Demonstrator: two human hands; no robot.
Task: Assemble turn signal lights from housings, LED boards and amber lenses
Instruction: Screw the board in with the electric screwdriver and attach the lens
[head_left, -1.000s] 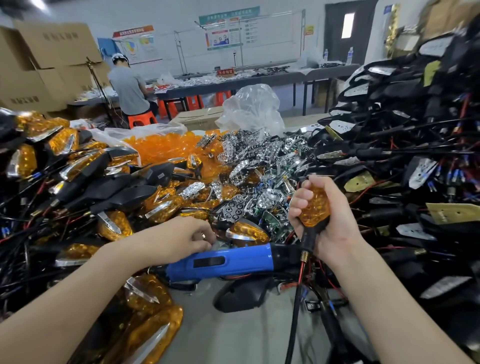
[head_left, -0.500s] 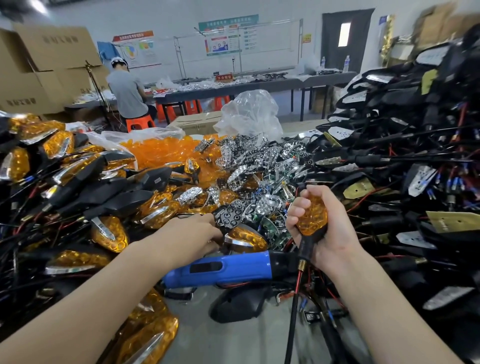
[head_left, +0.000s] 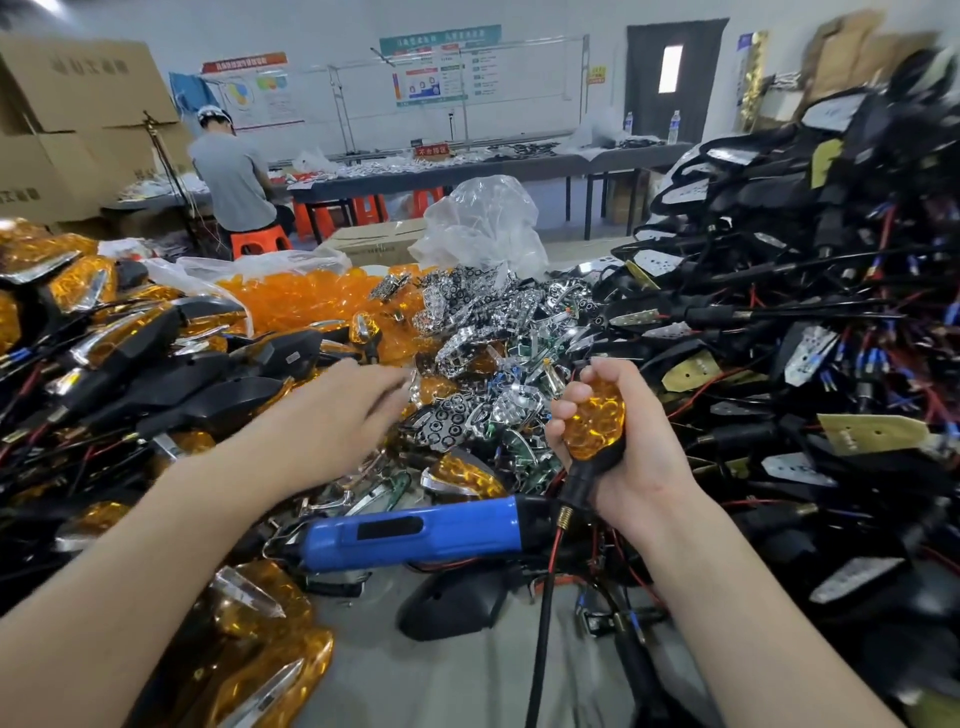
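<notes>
Here the right hand (head_left: 631, 452) is clenched around a turn signal (head_left: 595, 423), held upright at the near edge of the parts heap; it has a glossy, faceted amber lens seated in a matte black housing on a ribbed stalk. The left hand (head_left: 332, 421) reaches over the pile of shiny chrome reflectors (head_left: 498, 322), but its fingertips are blurred, so its grasp cannot be determined. A smooth, cylindrical blue screwdriver (head_left: 415, 535) lies flat between the forearms.
</notes>
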